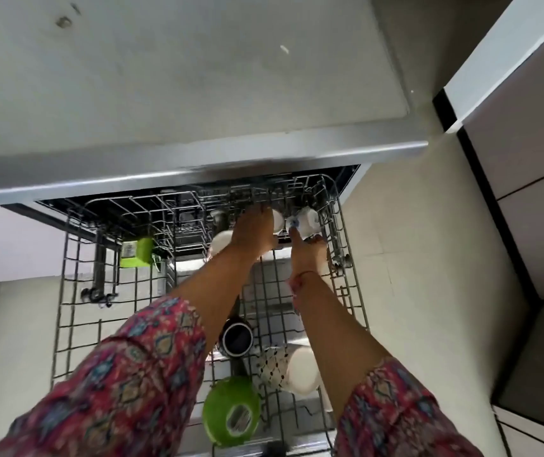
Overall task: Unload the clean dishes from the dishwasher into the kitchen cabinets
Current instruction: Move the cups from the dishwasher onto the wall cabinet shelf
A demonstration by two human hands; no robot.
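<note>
**Both hands at the far end of the pulled-out rack**

The person leans over the wire rack [76,311] of the dishwasher, which is drawn out from under the grey countertop [178,94], and both arms reach to its far end.

The left hand [255,230] lies with its back to the camera over a white cup [277,221], its fingers bent down around the cup's near side; whether they actually clamp the cup cannot be told, since the hand hides the contact. Just below that hand's wrist a second white dish [221,242] shows, partly covered by the forearm.

The right hand [308,250] is just beside the left one. Its forefinger points up and touches the base of a white mug [306,221] that lies tipped on its side right above the fingertips; the other fingers curl under the mug's lower edge, but a firm hold cannot be confirmed.

Back along the arms, between the two forearms, sit a dark mug [237,338], a white spotted mug [292,369] and, nearest the person, a green bowl [231,410]. Well to the left of the left hand, a small green container [136,253] rests in the rack. Both sleeves are red and patterned.
</note>
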